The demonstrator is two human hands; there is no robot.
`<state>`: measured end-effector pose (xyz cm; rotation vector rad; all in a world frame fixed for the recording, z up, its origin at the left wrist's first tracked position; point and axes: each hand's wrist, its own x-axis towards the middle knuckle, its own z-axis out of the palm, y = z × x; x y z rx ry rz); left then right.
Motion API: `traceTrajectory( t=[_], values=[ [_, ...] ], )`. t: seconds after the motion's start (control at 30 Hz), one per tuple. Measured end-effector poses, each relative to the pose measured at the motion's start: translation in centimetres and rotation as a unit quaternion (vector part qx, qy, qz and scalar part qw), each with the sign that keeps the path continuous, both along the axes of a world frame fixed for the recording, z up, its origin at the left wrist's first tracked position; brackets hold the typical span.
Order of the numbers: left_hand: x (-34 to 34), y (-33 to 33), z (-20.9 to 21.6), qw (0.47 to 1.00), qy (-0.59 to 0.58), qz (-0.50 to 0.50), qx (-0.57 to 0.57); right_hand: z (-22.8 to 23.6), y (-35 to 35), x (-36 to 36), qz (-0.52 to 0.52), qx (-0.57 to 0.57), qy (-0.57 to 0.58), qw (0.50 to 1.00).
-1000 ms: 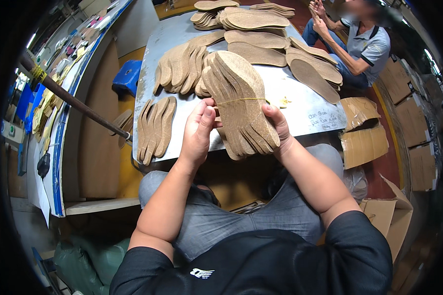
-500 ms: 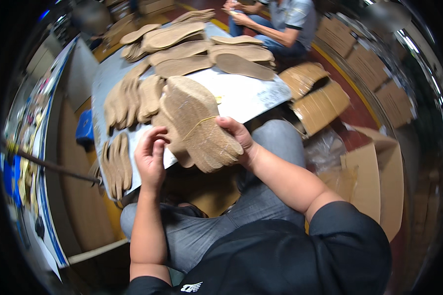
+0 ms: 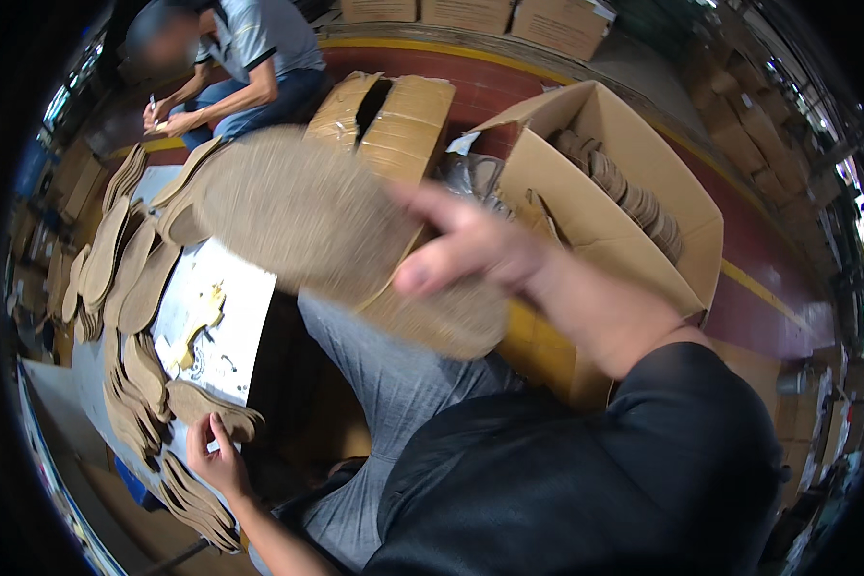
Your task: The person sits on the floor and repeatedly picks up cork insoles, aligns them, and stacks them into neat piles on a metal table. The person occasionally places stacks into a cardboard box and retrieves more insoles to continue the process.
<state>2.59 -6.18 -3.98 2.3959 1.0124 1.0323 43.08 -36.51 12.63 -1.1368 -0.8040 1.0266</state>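
My right hand (image 3: 480, 245) is closed on a bundle of tan, cork-like shoe insoles (image 3: 298, 206), thumb on top and the other fingers hidden beneath. A thin yellow rubber band (image 3: 379, 291) runs around the bundle. Motion blurs both hand and bundle, which are raised over my right leg. At the table's near edge, my left hand (image 3: 218, 461) is open, its fingers bent with a gap between them. The fingertips overlap the edge of some loose insoles (image 3: 197, 401); whether they touch cannot be told.
Stacks of insoles (image 3: 130, 264) cover much of the table (image 3: 245, 331). An open carton (image 3: 571, 226) at the right holds rows of insoles (image 3: 634, 197). Beyond the table stands a taped carton (image 3: 418, 115). A co-worker (image 3: 259, 72) sits at the far left, hands together.
My view has turned right, bringing the open carton's contents into sight. My right hand has swung the banded bundle rightward, away from my left hand, which stays by the table.
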Motion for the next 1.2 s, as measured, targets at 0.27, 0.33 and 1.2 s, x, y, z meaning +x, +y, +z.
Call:
traceTrajectory(
  t=[0.27,0.33,1.2],
  values=[
    [-4.3,4.5,-3.5,0.994,-0.081,0.079,-0.002,7.4,-15.9,18.3,-0.358,-0.030,-0.250,0.899],
    [-4.8,5.1,-4.0,0.990,-0.109,0.084,0.001,5.7,-20.5,22.8,-0.404,-0.147,-0.351,0.832],
    [-5.5,6.0,-5.9,0.967,-0.113,0.226,0.041,-25.2,-23.1,29.5,-0.140,-0.577,-0.403,0.697]
  ],
)
